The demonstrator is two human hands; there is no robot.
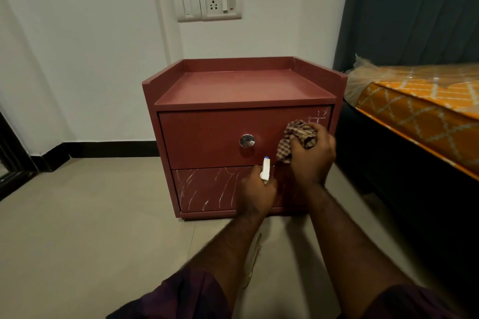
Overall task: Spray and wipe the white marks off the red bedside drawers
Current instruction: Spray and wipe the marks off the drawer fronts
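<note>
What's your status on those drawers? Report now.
Left hand grips spray bottle, right hand presses checked cloth on top drawer. White marks show at its upper right corner and across bottom drawer. Only the hands before the fronts.

A white socket plate (220, 4) sits on the white wall (90, 59), with a three-pin outlet and a rocker switch bearing a small red mark. Touching its left edge is a smaller white switch plate (187, 5). Well below the socket plate and to its left, a black skirting board (111, 149) runs along the wall's foot, meeting a pale beige tiled floor (90, 228). Right of the socket plate hangs a dark teal curtain (414, 8). Lower right of the socket plate lies an orange mattress (427, 101) with a pale criss-cross pattern, its corner under clear plastic wrap (363, 72), on a dark bed base (388, 176)
</note>
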